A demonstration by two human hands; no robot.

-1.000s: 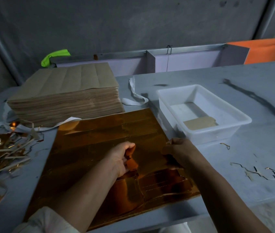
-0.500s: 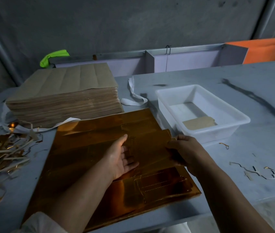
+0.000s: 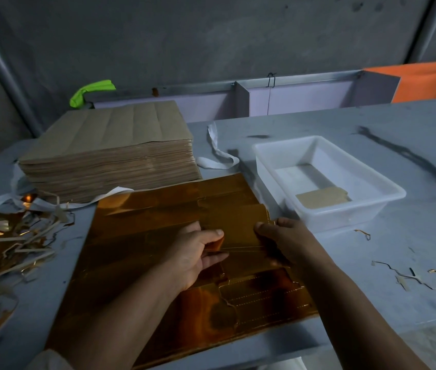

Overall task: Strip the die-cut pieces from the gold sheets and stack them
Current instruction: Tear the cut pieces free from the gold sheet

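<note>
Change: half a second back my left hand (image 3: 198, 252) lay flat on the gold sheet (image 3: 136, 236); now it pinches the piece (image 3: 235, 222).
Right hand (image 3: 283, 239): pinching the piece's right end.
Piece: lifted over the sheet's right side, looks free.
Next, I reckon: the tray (image 3: 371, 206), right.
Surface: grey table (image 3: 345, 276), scraps (image 3: 6, 236) left, brown stack (image 3: 110, 148) far left.
Room: concrete wall (image 3: 211, 36).
</note>
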